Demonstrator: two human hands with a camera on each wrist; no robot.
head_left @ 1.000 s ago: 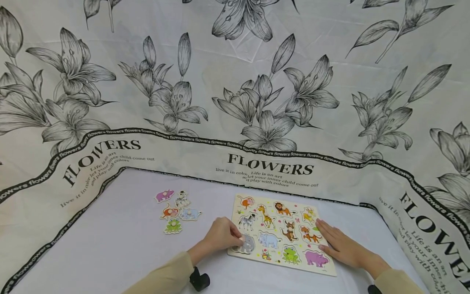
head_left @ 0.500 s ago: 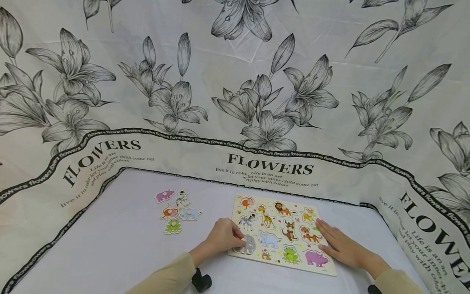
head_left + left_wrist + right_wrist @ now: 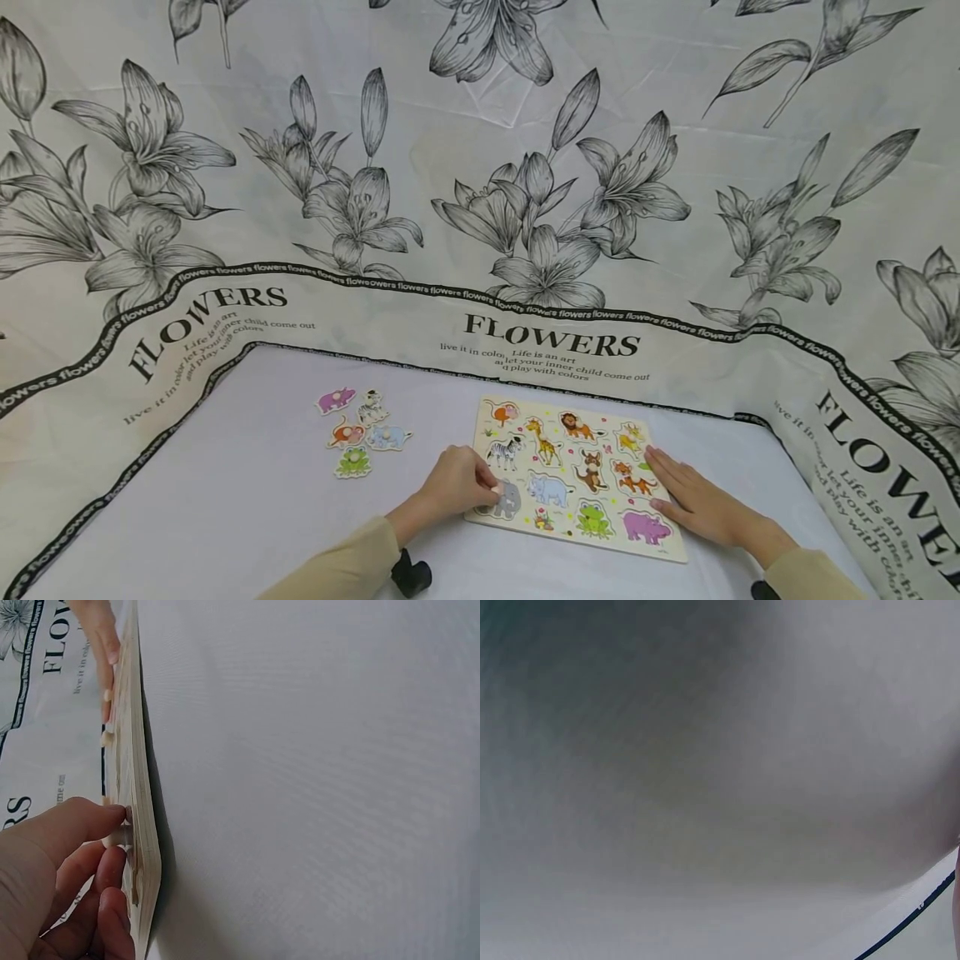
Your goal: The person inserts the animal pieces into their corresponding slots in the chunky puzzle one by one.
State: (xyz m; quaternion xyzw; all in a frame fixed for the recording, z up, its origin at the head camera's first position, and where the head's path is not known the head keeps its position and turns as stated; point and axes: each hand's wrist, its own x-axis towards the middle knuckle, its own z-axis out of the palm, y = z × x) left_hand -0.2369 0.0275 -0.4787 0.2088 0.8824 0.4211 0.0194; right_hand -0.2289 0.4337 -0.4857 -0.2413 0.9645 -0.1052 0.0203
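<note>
In the head view my left hand [image 3: 459, 481] pinches the knob of a grey elephant puzzle piece [image 3: 508, 502] at the near left corner of the wooden animal puzzle board [image 3: 525, 525]. From the left wrist, thumb and finger close on the pale knob [image 3: 118, 837], and the piece lies against the board's face. My right hand [image 3: 701, 507] rests with straight fingers on the board's right edge. Several animals show on the board, among them a giraffe [image 3: 543, 442], a lion [image 3: 579, 426] and a hippo [image 3: 647, 527]. The right wrist view is mostly blurred cloth.
Left of the board lie loose knobbed pieces: a purple hippo [image 3: 337, 400], a zebra [image 3: 372, 407], a monkey [image 3: 347, 432], a blue rhino-like animal [image 3: 390, 437] and a green frog [image 3: 352, 462]. White cloth [image 3: 247, 500] covers the table, and a flower-printed curtain [image 3: 360, 325] stands behind.
My left hand and the elephant piece have shifted slightly to the right over the board's corner, mostly in the first half second. My right hand has stayed in place.
</note>
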